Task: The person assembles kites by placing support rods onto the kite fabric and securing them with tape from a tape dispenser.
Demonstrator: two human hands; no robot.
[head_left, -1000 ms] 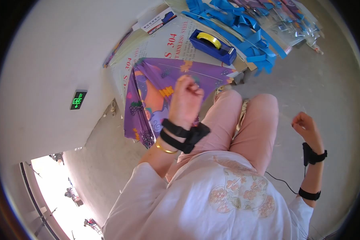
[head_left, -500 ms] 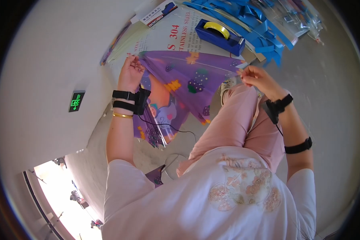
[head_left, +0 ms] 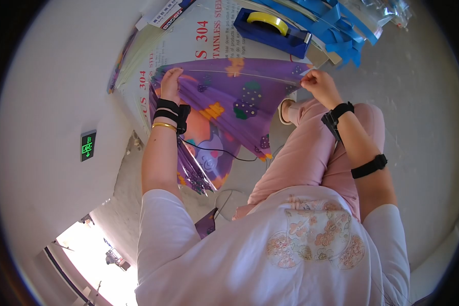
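Observation:
A purple kite [head_left: 250,99] printed with berries, orange shapes and a cartoon animal spreads between my hands, its lower part hanging in folds over the table's near edge. A thin pale line, like a rod or string, runs across its upper part. My left hand [head_left: 172,84] is closed in a pinch on the kite's upper left side. At the right corner, my right hand [head_left: 319,86] pinches the tip between thumb and fingers. Black straps with small devices circle both wrists.
Beyond the kite, a blue tape dispenser [head_left: 273,30] with yellow tape stands on a board with red lettering [head_left: 201,41]. Blue ribbons [head_left: 336,25] lie at the back right, near clear plastic packaging [head_left: 387,13]. A white wall with a green exit sign [head_left: 88,146] rises on the left.
The view has shifted, bringing the tape dispenser and board larger and further up. My left hand sits slightly further along the kite's upper edge, and the kite looks spread a little wider.

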